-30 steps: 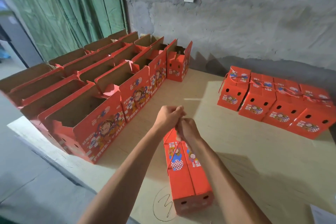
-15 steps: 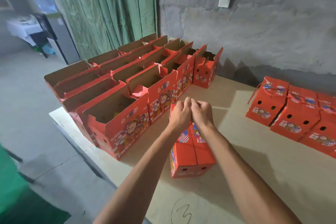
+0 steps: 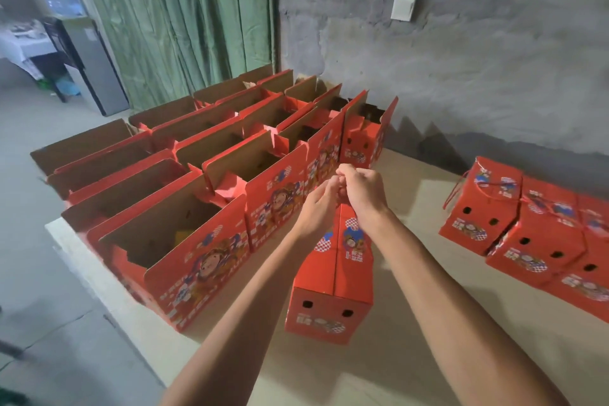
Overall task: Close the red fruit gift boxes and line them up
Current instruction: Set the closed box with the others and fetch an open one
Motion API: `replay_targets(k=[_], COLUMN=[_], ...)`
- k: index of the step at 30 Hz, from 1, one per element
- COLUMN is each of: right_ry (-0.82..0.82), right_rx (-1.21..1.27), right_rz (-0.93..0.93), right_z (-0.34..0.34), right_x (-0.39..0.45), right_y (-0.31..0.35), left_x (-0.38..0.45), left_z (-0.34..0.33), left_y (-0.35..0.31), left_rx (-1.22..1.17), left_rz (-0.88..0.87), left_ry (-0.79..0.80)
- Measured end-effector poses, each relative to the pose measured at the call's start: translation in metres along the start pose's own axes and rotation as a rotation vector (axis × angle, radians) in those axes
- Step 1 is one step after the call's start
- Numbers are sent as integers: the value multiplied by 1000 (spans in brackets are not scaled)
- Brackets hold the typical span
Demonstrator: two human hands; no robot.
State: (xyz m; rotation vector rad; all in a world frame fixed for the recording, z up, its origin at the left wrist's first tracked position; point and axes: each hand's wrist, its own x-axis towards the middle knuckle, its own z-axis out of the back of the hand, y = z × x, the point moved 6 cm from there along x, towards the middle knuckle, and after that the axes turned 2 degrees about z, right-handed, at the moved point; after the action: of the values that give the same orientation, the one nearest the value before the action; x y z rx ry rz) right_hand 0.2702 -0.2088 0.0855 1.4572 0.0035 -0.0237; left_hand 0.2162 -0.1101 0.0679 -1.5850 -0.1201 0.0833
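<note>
A closed red fruit gift box (image 3: 333, 273) lies lengthwise on the table (image 3: 412, 323) in front of me, its end with two round holes facing me. My left hand (image 3: 318, 208) and my right hand (image 3: 364, 191) meet just above the box's far top end. Their fingers are curled and pinch together at the box's carry string, which they mostly hide. Several open red boxes (image 3: 184, 241) stand in rows to the left, flaps up. A line of closed red boxes (image 3: 527, 234) with string handles sits at the right.
A grey concrete wall (image 3: 461, 59) with a paper sign and a switch runs behind the table. Green curtains (image 3: 184, 16) hang at the back left. The table's left edge drops to a concrete floor (image 3: 43, 306). A dark cabinet stands at the far left.
Both hands have stayed together at the top of the closed box, fingers shifting slightly. The view has swung up and to the left, and the box has moved a little further from the table's front edge.
</note>
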Motion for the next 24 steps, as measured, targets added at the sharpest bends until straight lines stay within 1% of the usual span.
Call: replay_targets(k=[5, 9, 13, 19, 21, 23, 24], right_ry=[-35, -107, -172, -247, -271, -299, -313], right_rx=[58, 73, 51, -8, -19, 5, 42], right_rz=[-78, -116, -121, -95, -86, -88, -92], right_z=[35, 62, 95, 154, 173, 192, 200], right_x=[65, 121, 179, 264, 290, 314, 326], right_y=[-15, -28, -40, -44, -46, -49, -51], left_x=[62, 117, 176, 255, 278, 298, 308], left_z=[-45, -82, -122, -188, -208, -227, -236], left_y=[9, 15, 26, 32, 34, 42, 51], left_rx=[-70, -65, -32, 40, 29, 4, 36], left_rz=[13, 41, 78, 78, 68, 47, 43], left_ry=[61, 95, 119, 194, 206, 226, 243])
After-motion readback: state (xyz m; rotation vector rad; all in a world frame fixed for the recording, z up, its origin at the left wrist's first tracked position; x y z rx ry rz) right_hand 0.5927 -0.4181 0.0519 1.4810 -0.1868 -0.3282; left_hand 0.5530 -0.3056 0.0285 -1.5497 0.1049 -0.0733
